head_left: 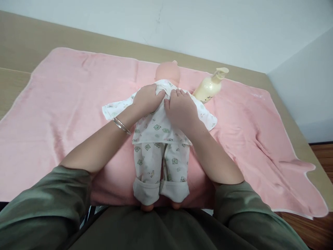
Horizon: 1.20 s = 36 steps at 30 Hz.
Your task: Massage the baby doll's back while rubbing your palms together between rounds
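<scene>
A doll lies on a pink blanket, its head away from me and its feet at the near edge. It wears a white patterned top and matching trousers with turned-up cuffs. My left hand rests on the upper left of the top by the collar, thumb pointing inward and the fingertips partly hidden. Beside it, my right hand lies on the upper right of the top, fingers together and thumb a little apart. Between the hands the cloth is creased. No face shows on the doll's head.
Right of the doll's head, a cream pump bottle lies tilted on the blanket. Behind the wooden table stands a white wall. The blanket is wrinkled at the right and overhangs the near edge. Wooden floor shows at the lower right.
</scene>
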{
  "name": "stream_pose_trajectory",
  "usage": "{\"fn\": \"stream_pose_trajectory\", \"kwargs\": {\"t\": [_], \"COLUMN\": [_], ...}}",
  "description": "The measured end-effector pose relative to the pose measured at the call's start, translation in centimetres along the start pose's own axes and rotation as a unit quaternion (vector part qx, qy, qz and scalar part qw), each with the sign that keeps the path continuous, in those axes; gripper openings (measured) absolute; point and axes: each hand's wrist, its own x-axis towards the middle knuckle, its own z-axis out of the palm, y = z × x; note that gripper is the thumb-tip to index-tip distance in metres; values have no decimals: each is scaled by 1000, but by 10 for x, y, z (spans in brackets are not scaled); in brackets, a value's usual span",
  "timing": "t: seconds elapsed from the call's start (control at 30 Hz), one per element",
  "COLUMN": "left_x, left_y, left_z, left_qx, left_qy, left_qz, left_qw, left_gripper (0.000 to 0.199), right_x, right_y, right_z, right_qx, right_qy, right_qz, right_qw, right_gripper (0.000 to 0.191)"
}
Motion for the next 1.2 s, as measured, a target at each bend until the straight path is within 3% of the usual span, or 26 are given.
{"fn": "stream_pose_trajectory", "kwargs": {"t": [0.1,0.2,0.33,0.47,0.57,0.67,0.87,0.97,1.2], "left_x": [-15,-32,-32,-12,-2,-5,-32,-30,-6], "left_y": [9,17,16,6,1,4,25,23,7], "left_z": [2,9,10,2,2,10,18,17,7], "left_qx": [31,55,66,88,86,104,161,138,71], "left_qy": [15,31,26,-7,11,52,58,68,27], "left_qz": [23,91,143,84,44,48,64,78,66], "left_qw": [999,994,987,993,995,992,983,985,995], "left_gripper": [35,44,39,34,33,34,49,44,29], "right_x": [10,25,26,6,1,14,39,29,0], "right_y": [13,32,36,15,8,18,43,33,9], "right_z": [1,4,4,-3,-2,7,20,14,-3], "right_qx": [27,70,81,3,-27,18,98,58,22], "right_qy": [-20,-32,-25,-25,-26,-6,16,8,6], "right_qz": [0,16,24,23,10,15,-1,18,47], "right_qw": [999,997,996,999,999,1000,995,998,999], "right_gripper": [50,53,52,49,47,48,49,48,43]}}
